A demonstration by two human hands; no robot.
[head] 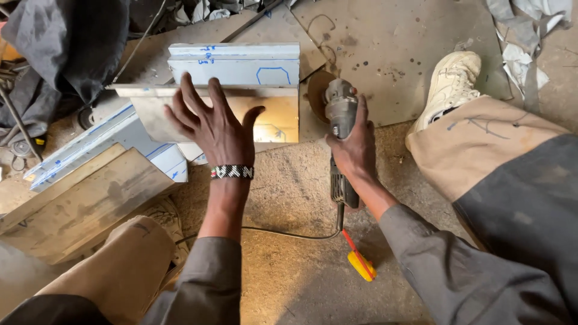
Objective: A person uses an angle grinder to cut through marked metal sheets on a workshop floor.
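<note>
On the left of the frame I see wooden boards [84, 204] lying flat, with thin metal strips [90, 150] marked in blue just above them, so that side is crowded. A dark cloth [66, 42] fills the upper left corner. In the middle sits a shiny metal sheet [265, 114] with a folded top edge, and more metal pieces [241, 63] are stacked behind it. Below the sheet the dirt floor [289, 198] is bare, with open room there. My left hand [217, 129] is spread wide with fingers apart, pressing flat against the front of the metal sheet. My right hand [355, 147] is wrapped tight around a grey angle grinder [341, 117], whose disc sits just beside the sheet's right edge. Its cord [283, 232] runs along the floor. At the upper right, a pale shoe [448, 84] rests on a flat board [391, 54].
</note>
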